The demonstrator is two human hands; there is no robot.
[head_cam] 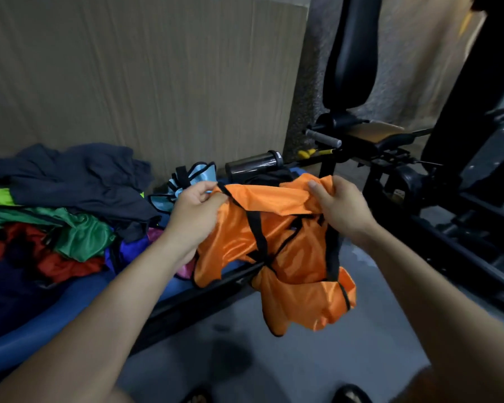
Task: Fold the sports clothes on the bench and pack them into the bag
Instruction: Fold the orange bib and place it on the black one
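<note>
An orange training bib (285,251) with black trim hangs crumpled in the air over the bench's front edge. My left hand (197,210) grips its upper left corner and my right hand (339,206) grips its upper right edge. On the blue bench (26,324) to the left lies a heap of clothes: a dark navy garment (76,175), a green one (79,231), a red one (58,263) and a purple one (128,251). A light blue bib (192,178) lies behind my left hand. No bag is clearly in view.
A dark bottle (253,167) lies at the bench's far end. Black gym machinery (419,175) with a padded seat fills the right side. A cardboard sheet (146,71) leans against the wall behind. Grey floor mats (317,359) lie below, with my shoes at the bottom edge.
</note>
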